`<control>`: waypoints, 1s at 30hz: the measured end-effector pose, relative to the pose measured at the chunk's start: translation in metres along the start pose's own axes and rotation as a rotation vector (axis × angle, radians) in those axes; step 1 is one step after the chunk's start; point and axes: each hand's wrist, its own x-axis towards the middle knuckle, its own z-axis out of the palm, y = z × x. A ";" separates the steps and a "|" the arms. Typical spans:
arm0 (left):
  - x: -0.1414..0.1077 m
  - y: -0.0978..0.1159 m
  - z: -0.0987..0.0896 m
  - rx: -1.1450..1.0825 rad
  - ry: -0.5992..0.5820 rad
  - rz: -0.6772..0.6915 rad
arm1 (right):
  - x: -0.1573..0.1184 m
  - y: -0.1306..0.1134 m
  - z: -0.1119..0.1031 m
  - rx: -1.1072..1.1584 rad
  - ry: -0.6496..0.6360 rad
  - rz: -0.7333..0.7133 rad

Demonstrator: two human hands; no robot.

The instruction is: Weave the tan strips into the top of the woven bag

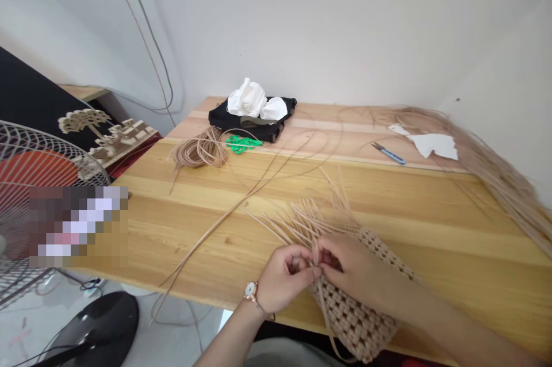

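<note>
Evidently, left hand [282, 281] and right hand [353, 266] pinch a strand [324, 309], likely springy, best held near the weave [347, 315] below.

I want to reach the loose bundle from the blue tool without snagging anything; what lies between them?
The white scrap lies between the blue tool and the loose bundle, as the head view shows.

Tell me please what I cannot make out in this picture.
In the head view:
- pinched strand: its gripped part, hidden by fingers
- woven piece: partly covered by right hand
- fan: cut by left edge
- long strands: cut by right edge
- pixelated patch: contents blurred out
</note>
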 end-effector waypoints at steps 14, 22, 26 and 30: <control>0.006 0.000 0.000 -0.106 0.036 -0.052 | -0.024 -0.018 -0.002 -0.551 0.106 -0.177; 0.006 -0.002 -0.001 -0.181 -0.051 -0.074 | -0.016 -0.018 0.021 -0.756 0.080 -0.556; 0.007 -0.006 -0.002 -0.197 -0.057 -0.084 | -0.017 -0.017 0.018 -0.746 0.012 -0.573; 0.008 -0.008 -0.002 -0.188 -0.075 -0.088 | -0.020 -0.014 0.014 -0.692 -0.035 -0.532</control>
